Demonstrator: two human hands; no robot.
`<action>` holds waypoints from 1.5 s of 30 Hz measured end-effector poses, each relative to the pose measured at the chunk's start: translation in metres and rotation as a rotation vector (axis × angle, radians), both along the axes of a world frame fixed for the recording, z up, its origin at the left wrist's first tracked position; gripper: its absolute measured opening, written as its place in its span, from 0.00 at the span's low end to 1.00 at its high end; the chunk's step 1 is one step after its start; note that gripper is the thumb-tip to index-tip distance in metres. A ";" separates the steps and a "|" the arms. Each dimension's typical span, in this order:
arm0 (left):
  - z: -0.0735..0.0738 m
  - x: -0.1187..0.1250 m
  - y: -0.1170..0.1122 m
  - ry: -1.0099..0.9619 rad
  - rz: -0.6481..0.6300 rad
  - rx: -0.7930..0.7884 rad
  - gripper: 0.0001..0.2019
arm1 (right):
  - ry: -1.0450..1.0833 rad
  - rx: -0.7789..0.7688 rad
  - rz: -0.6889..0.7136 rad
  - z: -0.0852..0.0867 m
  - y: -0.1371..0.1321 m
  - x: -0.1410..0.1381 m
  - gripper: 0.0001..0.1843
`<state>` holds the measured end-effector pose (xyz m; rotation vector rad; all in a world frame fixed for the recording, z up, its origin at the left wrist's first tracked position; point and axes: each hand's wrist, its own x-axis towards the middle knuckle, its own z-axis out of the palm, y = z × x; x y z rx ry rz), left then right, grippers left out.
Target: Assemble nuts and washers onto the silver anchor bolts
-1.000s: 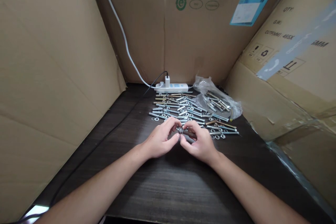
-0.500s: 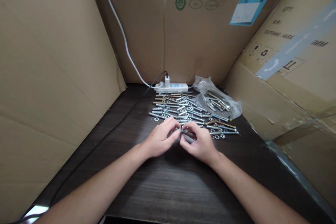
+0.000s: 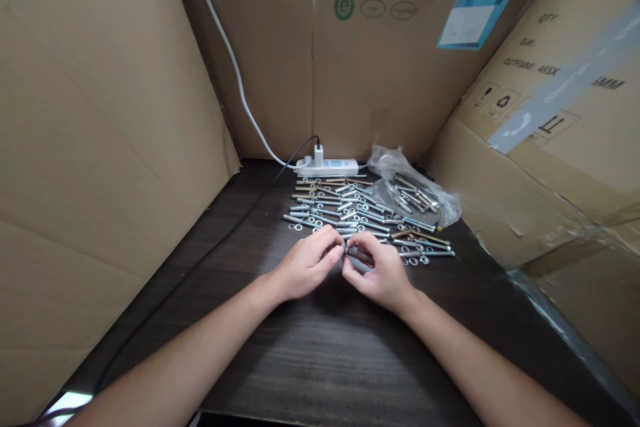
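My left hand [image 3: 306, 265] is closed in a pinch, thumb and forefinger on a small metal nut [image 3: 344, 249] at the end of an expansion bolt [image 3: 360, 256]. The bolt's dark shank lies across the fingers of my right hand [image 3: 384, 273], which is wrapped closed around it near the nut end. Both hands meet just above the table, fingertips almost touching. My fingers hide most of the nut. Behind them lie rows of metal expansion bolts [image 3: 320, 212], with loose washers [image 3: 298, 227] and nuts among them.
A clear plastic bag [image 3: 443, 205] with more bolts lies at the back right. A white power strip [image 3: 340, 167] with a plugged-in adapter sits behind the rows. Cardboard walls [image 3: 270, 67] enclose the dark table [image 3: 320, 367]; a black cable [image 3: 200, 259] crosses its left side.
My left fingertips have shifted slightly and now cover more of the nut. My right hand and the bolt stay almost where they were.
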<state>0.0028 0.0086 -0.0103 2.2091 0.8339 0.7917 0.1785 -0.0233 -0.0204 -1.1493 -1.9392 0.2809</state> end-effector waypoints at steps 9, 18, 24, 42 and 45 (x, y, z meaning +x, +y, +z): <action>-0.001 -0.001 -0.002 -0.005 0.018 -0.051 0.09 | 0.003 0.001 -0.013 0.000 0.000 0.000 0.09; 0.000 0.000 -0.001 0.033 -0.008 -0.018 0.09 | 0.035 -0.035 -0.021 -0.001 0.000 0.000 0.09; -0.001 0.001 0.000 0.043 -0.014 -0.006 0.10 | 0.119 -0.179 0.016 -0.004 0.000 0.002 0.10; -0.006 0.003 0.002 -0.064 0.140 0.072 0.01 | 0.824 -0.664 0.394 -0.013 0.004 -0.002 0.13; -0.003 0.003 0.002 -0.089 0.158 0.087 0.01 | 0.822 -0.672 0.414 -0.015 0.005 -0.001 0.15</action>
